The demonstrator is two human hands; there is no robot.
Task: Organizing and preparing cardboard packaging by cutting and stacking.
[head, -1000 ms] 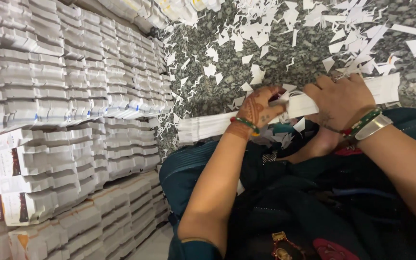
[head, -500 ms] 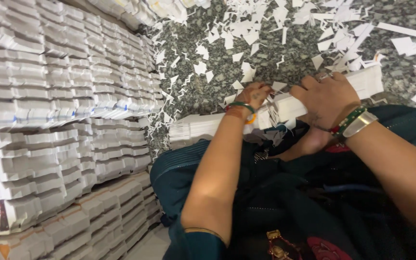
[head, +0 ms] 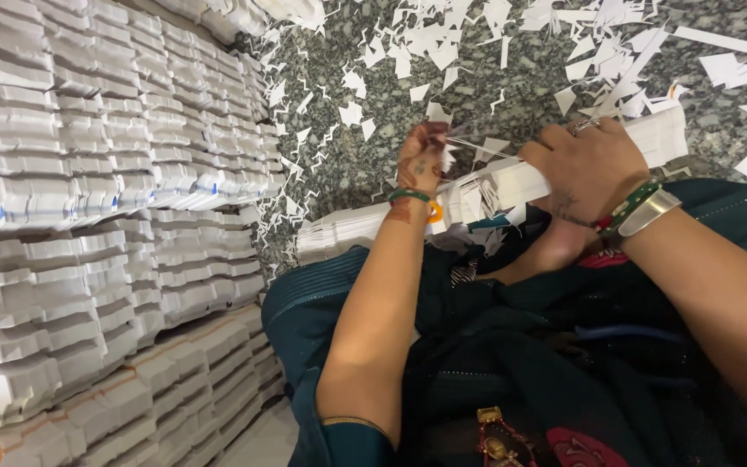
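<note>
Lap draped in dark teal cloth. Above it, right hand clamped on white paper stack, left hand now lifted off, pinching thin strip torn free. Beyond, scraps on speckled floor; bundles leftward.

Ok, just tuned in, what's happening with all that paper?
A person sits on the speckled stone floor with a long white stack of flat paper pieces across their lap. The right hand presses on the stack while the left hand pinches thin strips at its edge. White paper scraps litter the floor, and piled bundles stand beside them.
</note>
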